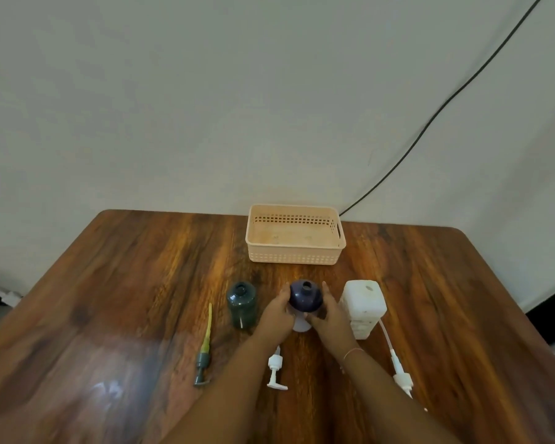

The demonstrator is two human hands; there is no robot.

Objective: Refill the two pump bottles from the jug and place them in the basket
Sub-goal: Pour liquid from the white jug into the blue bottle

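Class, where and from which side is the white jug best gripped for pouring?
Grip the white jug round its ribbed body, probably from its right: it stands upright, no handle shows, and the right hand and purple bottle crowd its left.

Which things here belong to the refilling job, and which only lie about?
For the job: purple bottle, gripped by left hand and right hand; green bottle; white jug; basket; grey pump; short white pump; long-tubed white pump.
Just lying about: black cable on the wall; blurred white object at far left.
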